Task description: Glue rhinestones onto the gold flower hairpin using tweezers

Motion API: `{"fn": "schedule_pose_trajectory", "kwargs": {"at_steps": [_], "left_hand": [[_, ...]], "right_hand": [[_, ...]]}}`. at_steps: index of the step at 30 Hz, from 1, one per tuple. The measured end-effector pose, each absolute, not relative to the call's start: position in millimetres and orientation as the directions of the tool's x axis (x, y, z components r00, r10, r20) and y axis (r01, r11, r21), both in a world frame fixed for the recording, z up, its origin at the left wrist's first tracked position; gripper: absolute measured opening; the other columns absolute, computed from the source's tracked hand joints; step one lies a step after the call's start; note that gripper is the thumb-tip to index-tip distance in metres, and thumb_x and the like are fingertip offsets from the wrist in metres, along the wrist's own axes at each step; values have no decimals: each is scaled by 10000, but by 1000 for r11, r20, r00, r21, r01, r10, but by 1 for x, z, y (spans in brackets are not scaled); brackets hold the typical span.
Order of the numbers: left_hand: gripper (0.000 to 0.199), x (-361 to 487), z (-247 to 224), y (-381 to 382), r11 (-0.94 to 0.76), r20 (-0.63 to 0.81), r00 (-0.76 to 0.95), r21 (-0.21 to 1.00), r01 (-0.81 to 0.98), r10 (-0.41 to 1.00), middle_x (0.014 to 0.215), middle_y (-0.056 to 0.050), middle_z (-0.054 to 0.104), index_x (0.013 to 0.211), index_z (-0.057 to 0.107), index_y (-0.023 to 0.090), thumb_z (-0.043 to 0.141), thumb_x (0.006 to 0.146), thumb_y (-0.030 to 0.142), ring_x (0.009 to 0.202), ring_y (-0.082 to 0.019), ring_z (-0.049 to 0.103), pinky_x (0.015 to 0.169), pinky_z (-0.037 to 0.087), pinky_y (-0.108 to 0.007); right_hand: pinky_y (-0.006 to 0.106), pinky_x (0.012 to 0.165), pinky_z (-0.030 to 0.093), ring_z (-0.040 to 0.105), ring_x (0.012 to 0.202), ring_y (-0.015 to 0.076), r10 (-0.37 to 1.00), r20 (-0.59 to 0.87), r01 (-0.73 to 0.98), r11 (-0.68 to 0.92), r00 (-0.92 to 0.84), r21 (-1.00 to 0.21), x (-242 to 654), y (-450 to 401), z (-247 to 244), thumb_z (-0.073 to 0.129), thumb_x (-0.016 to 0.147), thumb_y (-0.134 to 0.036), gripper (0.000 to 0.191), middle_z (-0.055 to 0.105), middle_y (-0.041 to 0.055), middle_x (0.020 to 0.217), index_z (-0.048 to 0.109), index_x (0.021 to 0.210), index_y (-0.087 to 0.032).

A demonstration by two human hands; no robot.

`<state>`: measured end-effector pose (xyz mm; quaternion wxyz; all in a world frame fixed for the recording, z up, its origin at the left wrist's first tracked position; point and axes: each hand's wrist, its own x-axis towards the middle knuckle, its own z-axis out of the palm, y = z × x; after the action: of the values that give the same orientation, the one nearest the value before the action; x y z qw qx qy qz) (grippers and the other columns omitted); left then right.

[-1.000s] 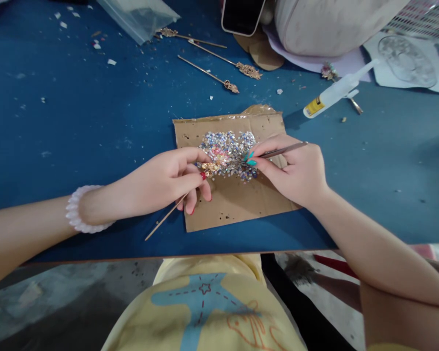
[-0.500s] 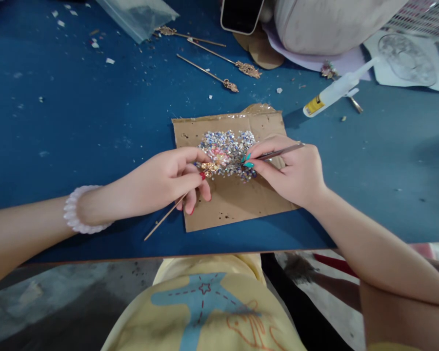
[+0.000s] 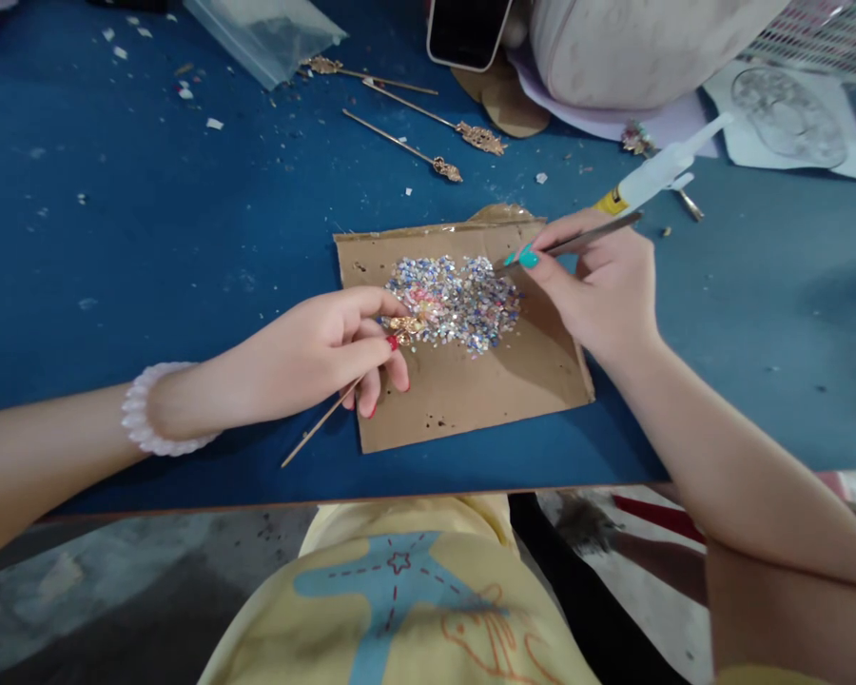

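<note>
My left hand [image 3: 328, 350] pinches a gold hairpin [image 3: 405, 325] by its ornate head, just over the left side of a pile of small shiny chips [image 3: 471, 300]. The pin's thin stem slants down to the left, past the cardboard's edge. My right hand [image 3: 603, 281] is closed on dark metal tweezers [image 3: 585, 238], whose tips are near the pile's upper right edge. Whether the tips hold a chip is too small to tell. Under the pile lies a brown cardboard piece [image 3: 471, 400] on the blue table [image 3: 185, 219].
Several gold hairpins [image 3: 428, 157] lie beyond the cardboard. Behind them are a plastic bag [image 3: 267, 38], a phone [image 3: 469, 33] and a pale pouch [image 3: 613, 48]. A white glue bottle [image 3: 649, 181] lies behind my right hand, near papers [image 3: 791, 119] and a basket [image 3: 827, 38].
My right hand has moved up and to the right with the tweezers, from the pile's middle to its upper right edge. My left hand has stayed nearly still with the hairpin.
</note>
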<state>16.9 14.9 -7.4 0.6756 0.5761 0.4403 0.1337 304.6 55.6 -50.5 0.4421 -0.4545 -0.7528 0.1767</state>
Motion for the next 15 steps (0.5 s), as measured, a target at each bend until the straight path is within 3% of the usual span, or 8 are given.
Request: {"fn": "schedule_pose_trajectory", "kwargs": {"at_steps": [3,6,15], "left_hand": [[209,15,-8,19,272,-432,550,896,350,715,766,-9,749,1130,482,168,503,923,154,460,-95,649,427,492,-166],[250,14,-8,23,244,-413,528,900,361,742,773,-15,753,1162,488,157,507,912,156,463,-102,656,429,498,-173],[184,9,-5,28,212,-388,504,904,372,772,779,-17,753,1124,520,166,502,942,180,458,-108,664,435,511,-182]], "right_hand": [[340,672,544,666,717,165,894,429,426,441,-130,-790,311,65,-58,773,870,-534,287,686,-12,799,681,883,-262],[313,637,507,626,690,144,917,384,375,394,-104,-839,310,63,-61,779,837,-603,361,665,-21,788,677,889,-261],[293,557,424,538,603,126,936,332,477,346,-116,-808,296,40,-49,783,886,-372,161,608,-29,709,672,871,-256]]}}
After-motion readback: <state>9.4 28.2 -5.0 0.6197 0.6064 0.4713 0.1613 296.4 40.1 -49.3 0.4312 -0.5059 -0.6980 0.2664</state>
